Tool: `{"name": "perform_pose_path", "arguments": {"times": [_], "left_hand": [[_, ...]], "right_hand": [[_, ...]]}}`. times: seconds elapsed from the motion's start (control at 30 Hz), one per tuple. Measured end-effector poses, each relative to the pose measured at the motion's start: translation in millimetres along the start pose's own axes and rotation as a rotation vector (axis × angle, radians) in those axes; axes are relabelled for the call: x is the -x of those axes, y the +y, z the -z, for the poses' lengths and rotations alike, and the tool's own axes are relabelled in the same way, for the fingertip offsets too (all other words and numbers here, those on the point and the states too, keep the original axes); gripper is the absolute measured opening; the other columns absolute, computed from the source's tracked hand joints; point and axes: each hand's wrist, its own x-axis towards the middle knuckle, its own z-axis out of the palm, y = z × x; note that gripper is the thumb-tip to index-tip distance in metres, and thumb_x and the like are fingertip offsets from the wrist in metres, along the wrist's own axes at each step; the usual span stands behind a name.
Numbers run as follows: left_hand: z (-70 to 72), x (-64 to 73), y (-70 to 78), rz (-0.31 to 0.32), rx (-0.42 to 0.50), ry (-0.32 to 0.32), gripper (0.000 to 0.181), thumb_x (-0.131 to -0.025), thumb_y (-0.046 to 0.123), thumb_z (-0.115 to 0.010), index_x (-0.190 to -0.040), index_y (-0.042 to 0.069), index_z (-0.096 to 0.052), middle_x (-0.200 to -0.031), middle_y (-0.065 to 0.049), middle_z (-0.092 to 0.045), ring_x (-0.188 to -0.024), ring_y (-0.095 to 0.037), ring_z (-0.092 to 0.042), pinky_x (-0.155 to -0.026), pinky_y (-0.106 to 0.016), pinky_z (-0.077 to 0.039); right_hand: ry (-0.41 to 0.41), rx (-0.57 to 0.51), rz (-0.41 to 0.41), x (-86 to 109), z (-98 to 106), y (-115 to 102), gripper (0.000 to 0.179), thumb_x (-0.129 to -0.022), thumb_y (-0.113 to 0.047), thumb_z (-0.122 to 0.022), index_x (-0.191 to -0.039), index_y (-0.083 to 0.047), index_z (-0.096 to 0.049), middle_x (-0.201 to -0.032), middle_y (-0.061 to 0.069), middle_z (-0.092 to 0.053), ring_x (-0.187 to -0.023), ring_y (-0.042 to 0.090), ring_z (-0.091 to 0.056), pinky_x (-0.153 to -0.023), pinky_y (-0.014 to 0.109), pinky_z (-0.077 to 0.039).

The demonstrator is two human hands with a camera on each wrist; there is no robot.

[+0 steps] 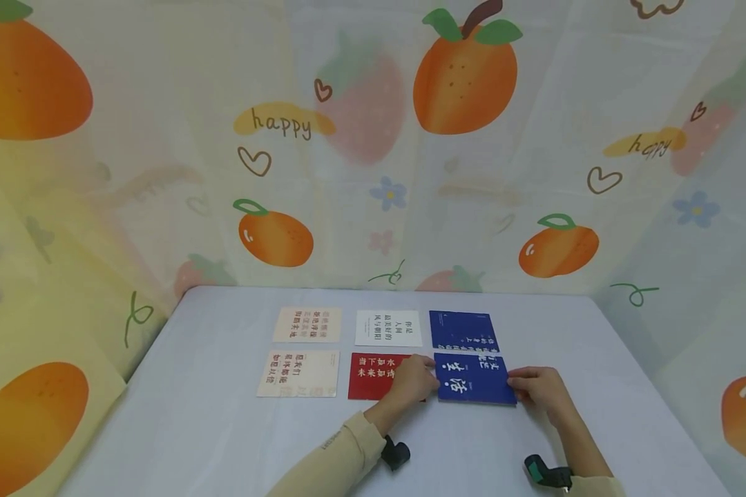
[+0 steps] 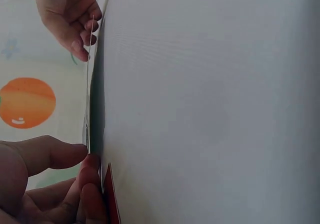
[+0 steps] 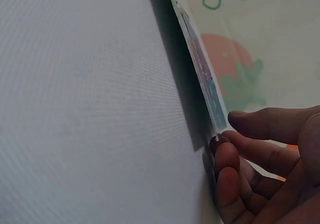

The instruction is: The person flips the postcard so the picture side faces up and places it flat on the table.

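A blue card with white characters (image 1: 475,379) is held by its two sides at the front right of the card rows. My left hand (image 1: 413,379) pinches its left edge between thumb and fingers, and hides part of a red card (image 1: 368,388) beneath. At the opposite edge my right hand (image 1: 539,390) grips the card near its corner. Both wrist views show the card edge-on, tipped slightly off the table with a shadow under it. Directly behind it lies another blue card (image 1: 463,328); the two nearly meet.
A white card (image 1: 388,328) lies in the back row. Two cream cards, one behind (image 1: 289,324) and one in front (image 1: 304,388), lie at left. All are on a white table (image 1: 186,428). Fruit-printed cloth (image 1: 360,228) hangs behind and at both sides.
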Motion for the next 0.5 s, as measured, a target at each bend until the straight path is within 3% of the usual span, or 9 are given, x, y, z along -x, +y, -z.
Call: {"name": "perform_pose_path", "arguments": {"times": [0.27, 0.5], "left_hand": [[0.9, 0.0, 2.8, 0.016, -0.043, -0.005, 0.040, -0.082, 0.002, -0.071, -0.121, -0.005, -0.064, -0.064, -0.004, -0.060, -0.049, -0.013, -0.054, -0.041, -0.020, -0.038], [4.0, 1.5, 3.2, -0.016, -0.022, 0.009, 0.030, -0.085, 0.003, -0.068, -0.114, -0.004, -0.067, -0.075, -0.007, -0.065, -0.055, -0.012, -0.055, -0.044, -0.021, -0.042]], "right_hand": [[-0.013, 0.026, 0.025, -0.8, -2.0, -0.2, 0.029, -0.087, -0.007, -0.064, -0.108, 0.014, -0.065, -0.077, 0.005, -0.067, -0.067, 0.015, -0.058, -0.059, 0.027, -0.048], [-0.002, 0.035, 0.019, -0.4, -1.3, 1.8, 0.031, -0.089, -0.010, -0.064, -0.108, 0.014, -0.064, -0.080, 0.009, -0.068, -0.069, 0.016, -0.059, -0.060, 0.026, -0.048]]}}
